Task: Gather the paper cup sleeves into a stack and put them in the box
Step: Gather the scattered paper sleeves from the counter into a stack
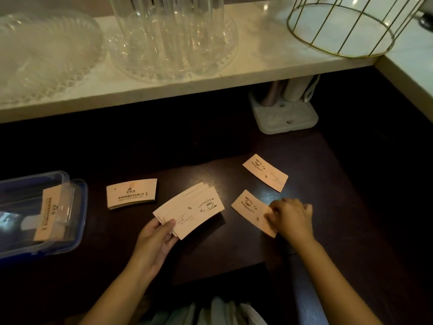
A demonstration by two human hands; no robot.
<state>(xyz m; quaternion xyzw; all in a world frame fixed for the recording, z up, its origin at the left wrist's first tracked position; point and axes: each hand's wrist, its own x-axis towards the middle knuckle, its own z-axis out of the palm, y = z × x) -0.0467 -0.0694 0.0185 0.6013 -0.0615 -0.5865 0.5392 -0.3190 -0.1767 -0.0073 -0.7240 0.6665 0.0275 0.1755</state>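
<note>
Near the middle of the dark wooden desk (pixel 234 242), the person's left hand (pixel 154 240) held a fanned handful of flattened tan paper cup sleeves (pixel 189 212), thumb on top and fingers beneath, the printed coffee-cup drawing facing up. The bundle was raised slightly off the desk, its far end pointing toward the back right.

Just to the right, the right hand (pixel 291 219) was closed around the near end of a single tan sleeve (pixel 250 211) that lay flat on the desk, the fingertips curled over its edge; whether the sleeve had lifted could not be told. Farther toward the back right of the desk, apart from both hands, another single printed sleeve (pixel 266 172) lay flat and untouched.

Toward the left of the desk, a small neat stack of sleeves (pixel 131 193) sat by itself, its printed side up. At the left edge stood a clear plastic box with a blue rim (pixel 79 219), and inside it a bundle of sleeves (pixel 50 214) stood on its edge.

Behind the desk ran a pale raised shelf (pixel 257 66) that carried clear ribbed plastic trays and cups (pixel 173 38) and a gold wire basket (pixel 346 29). Beneath its front edge, at the back right of the desk, stood a white plastic holder (pixel 283 116).
</note>
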